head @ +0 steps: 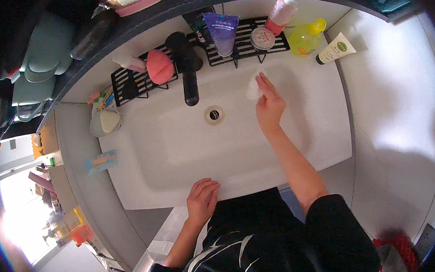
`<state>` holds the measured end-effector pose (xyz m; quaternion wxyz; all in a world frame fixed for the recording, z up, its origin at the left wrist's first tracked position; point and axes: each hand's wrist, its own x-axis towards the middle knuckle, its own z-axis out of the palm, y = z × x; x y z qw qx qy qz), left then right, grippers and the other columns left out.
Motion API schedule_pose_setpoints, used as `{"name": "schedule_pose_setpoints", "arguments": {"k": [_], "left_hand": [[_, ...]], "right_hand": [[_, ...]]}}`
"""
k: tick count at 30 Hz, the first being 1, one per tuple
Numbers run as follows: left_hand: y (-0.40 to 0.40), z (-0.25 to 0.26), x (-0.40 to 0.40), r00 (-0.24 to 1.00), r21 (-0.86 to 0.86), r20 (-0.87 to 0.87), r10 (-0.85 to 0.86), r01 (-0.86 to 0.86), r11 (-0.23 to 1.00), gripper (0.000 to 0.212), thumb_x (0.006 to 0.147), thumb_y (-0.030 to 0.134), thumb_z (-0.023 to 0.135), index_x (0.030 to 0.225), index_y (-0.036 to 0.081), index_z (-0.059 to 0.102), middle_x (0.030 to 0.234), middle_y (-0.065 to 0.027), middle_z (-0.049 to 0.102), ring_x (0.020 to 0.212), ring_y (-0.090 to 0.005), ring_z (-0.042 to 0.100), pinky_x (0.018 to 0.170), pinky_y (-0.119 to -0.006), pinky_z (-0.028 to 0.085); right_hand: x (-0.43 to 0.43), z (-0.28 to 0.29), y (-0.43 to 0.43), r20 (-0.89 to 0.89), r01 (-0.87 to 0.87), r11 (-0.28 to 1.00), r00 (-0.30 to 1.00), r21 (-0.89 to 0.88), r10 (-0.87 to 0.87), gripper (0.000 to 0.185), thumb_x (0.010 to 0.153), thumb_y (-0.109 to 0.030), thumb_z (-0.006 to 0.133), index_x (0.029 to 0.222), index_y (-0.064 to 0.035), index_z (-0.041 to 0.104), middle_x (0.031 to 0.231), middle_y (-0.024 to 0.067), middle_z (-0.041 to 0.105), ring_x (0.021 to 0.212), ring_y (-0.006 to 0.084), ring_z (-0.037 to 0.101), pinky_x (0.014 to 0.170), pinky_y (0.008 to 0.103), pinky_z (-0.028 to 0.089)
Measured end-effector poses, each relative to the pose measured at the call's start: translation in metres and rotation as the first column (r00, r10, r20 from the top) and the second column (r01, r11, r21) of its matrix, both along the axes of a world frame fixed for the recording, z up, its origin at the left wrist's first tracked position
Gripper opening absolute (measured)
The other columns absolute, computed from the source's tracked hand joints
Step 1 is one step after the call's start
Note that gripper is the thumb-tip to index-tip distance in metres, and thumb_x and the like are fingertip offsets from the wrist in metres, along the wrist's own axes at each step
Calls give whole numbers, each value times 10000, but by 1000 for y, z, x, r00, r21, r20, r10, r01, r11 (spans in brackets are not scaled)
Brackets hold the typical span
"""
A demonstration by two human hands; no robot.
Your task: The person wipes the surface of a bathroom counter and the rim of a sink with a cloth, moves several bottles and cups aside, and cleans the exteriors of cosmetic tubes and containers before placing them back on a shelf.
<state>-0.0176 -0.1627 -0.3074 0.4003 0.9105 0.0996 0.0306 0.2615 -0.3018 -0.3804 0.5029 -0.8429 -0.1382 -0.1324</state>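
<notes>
A white rectangular sink [172, 140] lies before me, with a drain [214, 115] near its middle and a black faucet [190, 85] at the back. My right hand [271, 105] presses a white cloth or tissue [254, 89] against the basin's back right part, fingers extended over it. At the front rim rests my left hand [203, 200], fingers loosely bent, holding nothing that shows.
Two black racks behind the basin hold a purple tube [222, 33], a round tin [262, 38], a pink bottle [282, 14] and a pink sponge [160, 67]. A yellow pump bottle [306, 38] and cream tube [336, 49] stand right; a cup [98, 125] sits left.
</notes>
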Motion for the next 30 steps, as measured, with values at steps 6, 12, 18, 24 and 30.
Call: {"name": "schedule_pose_setpoints", "arguments": {"k": [6,12,18,24,30], "left_hand": [[0,2,0,999,6,24,-34,34,999,275,730,-44,658,975,76,686,1018,-92,662,1025,-309,616,860,-387,517],[7,2,-14,999,4,27,45,-45,999,260,731,-47,658,960,73,685,1011,-88,664,1017,-307,618,848,-383,519],[13,2,-21,993,0,74,93,-93,996,241,749,-44,656,958,73,688,998,-83,668,1008,-302,622,846,-378,517],[20,4,-42,986,18,-1,164,-164,986,239,749,-41,663,953,79,695,994,-82,670,1000,-299,624,848,-377,516],[29,3,-44,989,31,10,145,-145,989,232,748,-47,660,940,78,699,984,-82,671,992,-298,622,847,-376,515]], "right_hand": [[25,-12,36,233,39,976,972,-214,12,543,687,151,528,1156,-94,650,1275,89,595,1124,260,600,916,337,516],[-9,-47,-24,25,177,954,984,-243,-177,351,702,106,558,990,-51,683,1077,132,659,987,298,633,854,365,516],[26,-112,46,-517,633,743,720,218,-462,209,774,-45,651,971,18,626,918,153,624,810,261,604,744,350,490],[-18,-70,190,-410,631,734,756,251,-510,240,750,-70,670,900,11,500,836,114,537,744,220,523,679,363,444],[-81,-60,287,-554,203,933,833,296,-5,215,701,-109,705,822,-54,536,765,51,544,674,188,515,644,357,456]]}}
